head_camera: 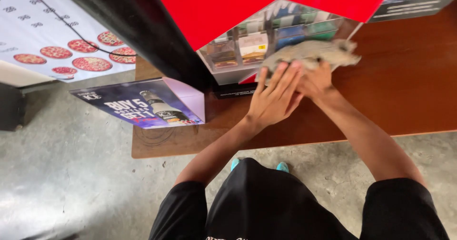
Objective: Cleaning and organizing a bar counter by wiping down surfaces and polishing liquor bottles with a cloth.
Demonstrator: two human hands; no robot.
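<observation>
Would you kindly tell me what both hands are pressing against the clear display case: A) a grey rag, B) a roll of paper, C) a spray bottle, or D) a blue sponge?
A: the left hand and right hand hold a crumpled grey rag against the clear display case on the wooden counter.

You are looking at a bright, evenly lit scene; the light is soft and diffuse, like daylight; the concrete floor (71,173) shows a pale sheen at the lower left, brightest near the edge. Shadows are faint; a soft one lies under the wooden table (409,92) edge, and the black panel (143,25) at the top stays dark with a dull streak of reflection. The red panel (266,2) is saturated and flat, with no detail in it. Your hands and the grey cloth (314,53) are slightly smeared by motion; the clear display case (266,45) behind them is soft; straight lines lean and stretch toward the corners.
</observation>
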